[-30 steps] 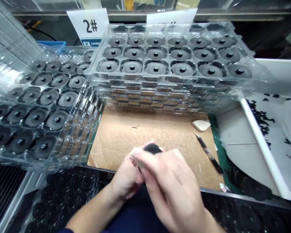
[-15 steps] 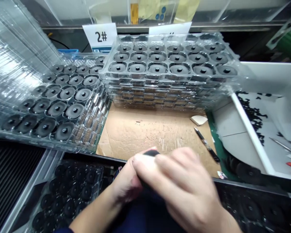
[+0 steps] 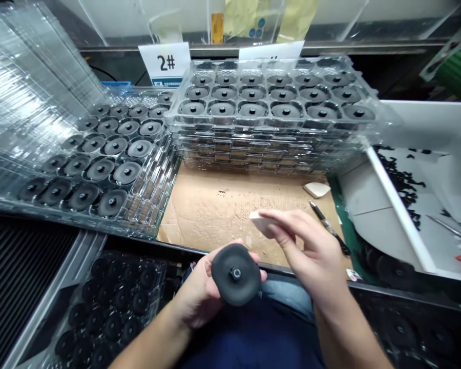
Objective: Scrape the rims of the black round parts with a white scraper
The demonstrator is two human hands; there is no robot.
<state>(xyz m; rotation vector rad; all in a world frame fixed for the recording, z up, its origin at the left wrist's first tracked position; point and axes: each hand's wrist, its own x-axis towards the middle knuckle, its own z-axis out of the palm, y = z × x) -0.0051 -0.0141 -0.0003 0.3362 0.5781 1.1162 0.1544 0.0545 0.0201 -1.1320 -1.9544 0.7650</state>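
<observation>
Left of the grip, well apart from it, a stack of clear trays (image 3: 149,190) holds rows of dark discs, each stub upward, close enough to the work that the left elbow is best kept in. The left hand (image 3: 197,294) is curled about as wide as one black disc (image 3: 234,293), its fingers behind and round the edge; the disc sits in front of the lap with its face and stub (image 3: 236,273) turned up. That is a sound hold, I would judge: support from beneath, touch mainly the rim, and turn the disc with the fingers rather than squeezing it, as it looks soft enough to bend. Up and to the right of the disc, apart from it, the right hand (image 3: 315,251) pinches a white pad (image 3: 262,224) between thumb and fingers, nearly closed on it, above the cardboard (image 3: 207,210). A light, even pinch should serve best, with the fingertips kept behind the pad's edge. Beyond the right hand lie a second pad (image 3: 317,190) and a pen (image 3: 325,220); farther right stands a white bin (image 3: 401,211).
</observation>
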